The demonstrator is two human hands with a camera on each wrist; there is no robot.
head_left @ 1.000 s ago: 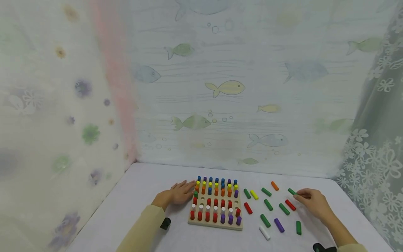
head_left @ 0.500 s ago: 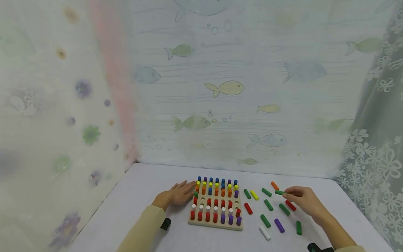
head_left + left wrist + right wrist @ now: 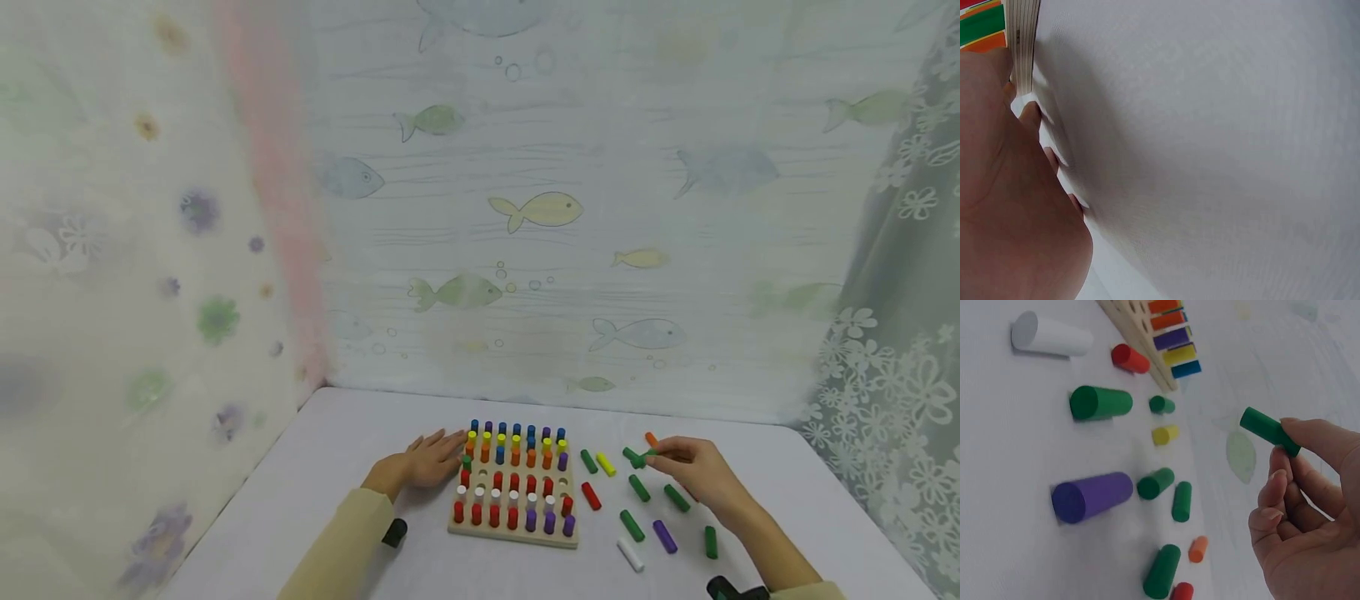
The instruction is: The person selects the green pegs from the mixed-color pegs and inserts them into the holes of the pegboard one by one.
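My right hand [image 3: 697, 471] pinches a green peg [image 3: 1266, 428] between thumb and fingers, held up over the loose pegs on the right of the table. In the right wrist view that peg is tilted and one end sticks out past the fingertips. My left hand [image 3: 435, 462] lies on the table with its fingers spread, at the left edge of the wooden pegboard [image 3: 517, 537]. Rows of upright blue, yellow, orange, red, white and purple pegs fill most of the board. One green peg [image 3: 467, 462] stands near its left edge, and several holes in that area are bare.
Loose pegs lie right of the board: several green ones, a yellow [image 3: 606, 464], a red [image 3: 591, 496], a purple [image 3: 664, 537] and a white [image 3: 631, 555]. An orange peg [image 3: 1198, 549] and another red peg [image 3: 1182, 592] lie near the right hand. Patterned cloth hangs behind the table.
My right hand has lifted the green peg and carried it left, from beside the far-right red peg toward the board. The left hand has stayed at the board's edge.
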